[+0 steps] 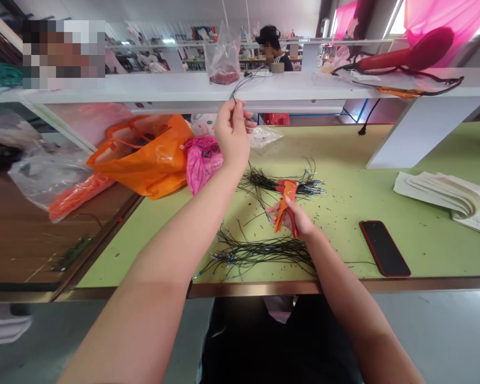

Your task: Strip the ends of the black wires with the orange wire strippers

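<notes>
My left hand [232, 128] is raised to the front edge of the white shelf, its thumb and fingers pinched on thin dark wires [246, 80] that curve up and to the right. Low over the green table, my right hand [302, 220] is closed around an orange and red wire stripper [288, 191]. Its head points away from me, over a bundle of black wires [260, 178] with blue and bare ends. Nearer to me lies a second bundle of black wires [264, 250] with blue tips, partly under my right forearm.
An orange bag [156, 160] and a pink bag [202, 162] stand at the left. A phone [384, 248] and a paper pad [444, 194] lie at the right. The shelf [164, 88] carries a clear bag [223, 53] and a red tool [408, 53]. Behind it sits a person [282, 58].
</notes>
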{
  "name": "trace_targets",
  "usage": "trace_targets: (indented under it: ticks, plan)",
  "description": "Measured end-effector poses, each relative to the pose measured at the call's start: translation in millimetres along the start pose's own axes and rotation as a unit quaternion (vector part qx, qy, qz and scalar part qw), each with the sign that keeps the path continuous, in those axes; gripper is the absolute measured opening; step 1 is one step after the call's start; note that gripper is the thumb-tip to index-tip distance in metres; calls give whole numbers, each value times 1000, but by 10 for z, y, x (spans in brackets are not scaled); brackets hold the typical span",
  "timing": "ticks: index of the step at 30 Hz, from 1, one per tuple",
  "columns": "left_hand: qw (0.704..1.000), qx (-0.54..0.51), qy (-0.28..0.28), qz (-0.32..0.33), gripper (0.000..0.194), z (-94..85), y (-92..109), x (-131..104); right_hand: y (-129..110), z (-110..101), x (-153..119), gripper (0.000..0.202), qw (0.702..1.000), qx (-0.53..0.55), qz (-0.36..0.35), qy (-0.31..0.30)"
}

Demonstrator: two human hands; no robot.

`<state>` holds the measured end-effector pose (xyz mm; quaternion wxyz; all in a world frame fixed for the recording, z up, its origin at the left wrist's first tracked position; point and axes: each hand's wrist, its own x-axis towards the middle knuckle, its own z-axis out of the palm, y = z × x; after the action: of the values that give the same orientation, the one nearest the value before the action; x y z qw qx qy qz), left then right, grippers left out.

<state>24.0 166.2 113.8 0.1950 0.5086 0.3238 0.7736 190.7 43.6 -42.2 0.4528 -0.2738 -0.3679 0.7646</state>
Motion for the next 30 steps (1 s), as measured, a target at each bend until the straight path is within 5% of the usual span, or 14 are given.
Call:
trace_targets:
  ticks: [5,8,14,19,26,30]
  plan:
    - [999,15,-36,-25,15,208,21,-101,136,61,12,42,996,-25,79,-37]
    - [998,8,-45,-32,14,294,42,-214,202,13,65,35,994,-38,102,9]
    - [998,-11,-42,-51,15,285,73,-261,150,-163,196,36,988,-13,5,154]
    - [990,-47,-62,-118,16,226,61,-308,80,-286,286,41,980,41,-27,194]
    - [984,-78,-4,-160,17,-32,282,-205,86,-438,384,34,968,92,4,234]
    - [991,-64,104,-49,23,-388,637,136,28,-425,363,36,963,103,-21,247]
